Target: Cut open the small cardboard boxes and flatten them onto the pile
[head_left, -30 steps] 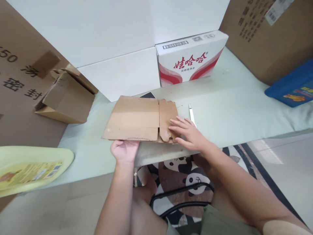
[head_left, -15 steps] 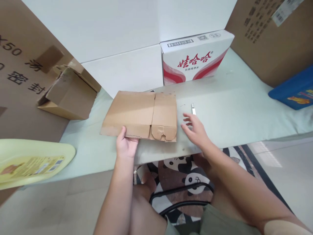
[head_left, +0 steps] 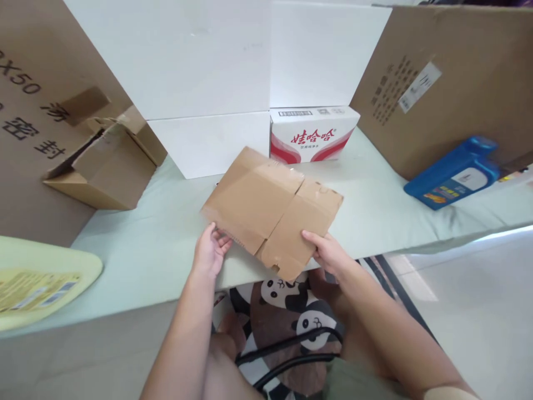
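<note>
A flattened brown cardboard box (head_left: 258, 197) is held at a slant above the front of the cloth-covered table, with its crease and notched flap toward the right. My right hand (head_left: 331, 253) grips its right edge, thumb on top and fingers underneath. At the lower left edge is my left hand (head_left: 209, 253), its fingers apart and loosely curled, the tips at or just off the cardboard. Whether they touch it is hard to see.
Behind stand white boxes (head_left: 208, 61) and a red-and-white carton (head_left: 312, 136). An opened brown box (head_left: 112, 166) sits left, a pale yellow bottle (head_left: 50, 278) at the front left. On the right are a blue bottle (head_left: 458, 175) and a large brown carton (head_left: 441, 50).
My right hand has closed on the cardboard's right edge. The cardboard has turned clockwise and shifted right; my left hand has loosened its hold. A slim white-and-silver item is now out of sight.
</note>
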